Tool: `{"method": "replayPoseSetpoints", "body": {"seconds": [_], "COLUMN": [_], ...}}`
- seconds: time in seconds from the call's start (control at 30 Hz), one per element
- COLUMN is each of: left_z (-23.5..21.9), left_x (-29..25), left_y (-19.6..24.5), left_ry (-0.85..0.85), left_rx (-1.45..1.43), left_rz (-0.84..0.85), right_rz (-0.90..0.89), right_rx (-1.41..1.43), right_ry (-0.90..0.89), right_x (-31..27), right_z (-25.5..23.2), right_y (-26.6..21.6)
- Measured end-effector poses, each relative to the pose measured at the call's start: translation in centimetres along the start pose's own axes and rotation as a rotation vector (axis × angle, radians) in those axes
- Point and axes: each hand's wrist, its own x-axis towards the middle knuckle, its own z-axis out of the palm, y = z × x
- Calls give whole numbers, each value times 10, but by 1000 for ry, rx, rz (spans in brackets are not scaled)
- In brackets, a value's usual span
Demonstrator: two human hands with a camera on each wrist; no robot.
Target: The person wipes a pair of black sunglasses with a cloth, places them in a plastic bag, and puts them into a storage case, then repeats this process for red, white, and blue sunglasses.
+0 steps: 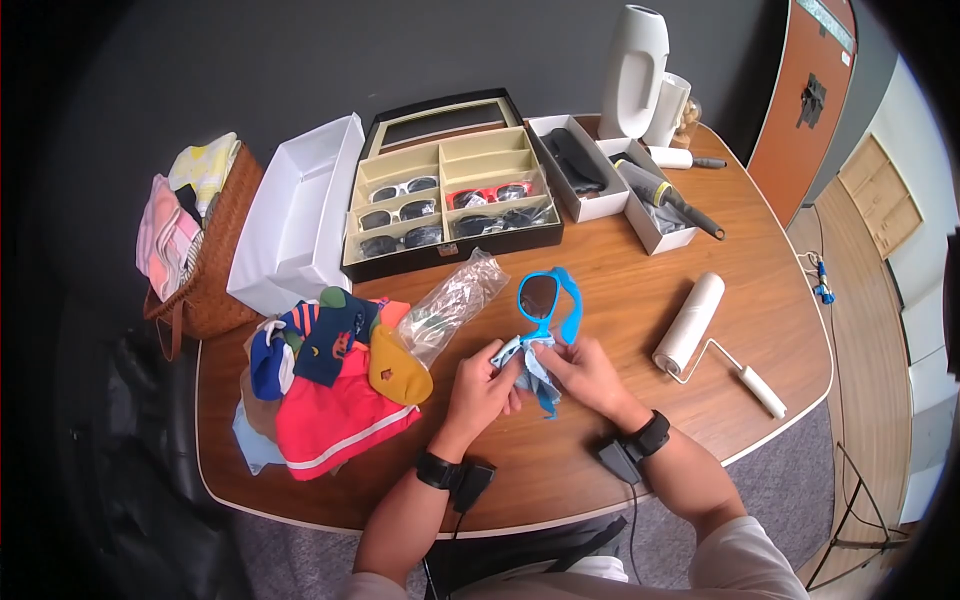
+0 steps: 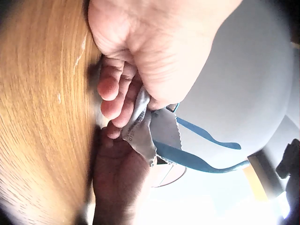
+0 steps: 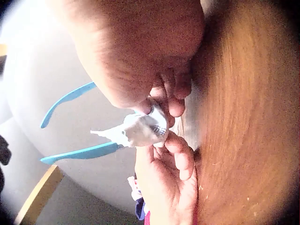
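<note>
My left hand (image 1: 478, 388) grips blue-framed sunglasses (image 1: 541, 318) low over the table, in front of my body. Their dark upper lens shows in the head view, while a thin cleaning cloth (image 1: 537, 372) covers the other end. From the right, my right hand (image 1: 592, 377) pinches that cloth against the frame, its thumb on top. Printed letters and a zigzag edge mark the cloth (image 2: 140, 136) in the left wrist view. Both temple arms stand unfolded in the right wrist view, where the sunglasses (image 3: 89, 153) extend beyond the fingers. The covered lens is hidden.
A clear plastic sleeve (image 1: 450, 308) and a pile of colourful clothes (image 1: 345, 400) lie left. Behind stands a display case (image 1: 455, 245) of sunglasses, beside a white box (image 1: 300, 210) and wicker basket (image 1: 205, 250). A lint roller (image 1: 690, 322) lies right; a white vase (image 1: 633, 75) stands behind.
</note>
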Motion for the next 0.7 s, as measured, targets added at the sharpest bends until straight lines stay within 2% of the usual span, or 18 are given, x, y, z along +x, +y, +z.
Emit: {"method": "replayPoseSetpoints", "body": {"seconds": [0.33, 0.43, 0.7], "left_z": [4, 4, 2], "left_x": [-1, 0, 2], "left_y": [4, -2, -2], "left_ry": [48, 40, 28], "left_rx": [-95, -83, -58], "left_rz": [0, 26, 14], "right_rz": [-92, -56, -25], "right_rx": [-16, 59, 72], "right_ry": [92, 148, 132], "right_x": [4, 6, 2], "right_z": [3, 3, 5], "right_y": [11, 11, 2]}}
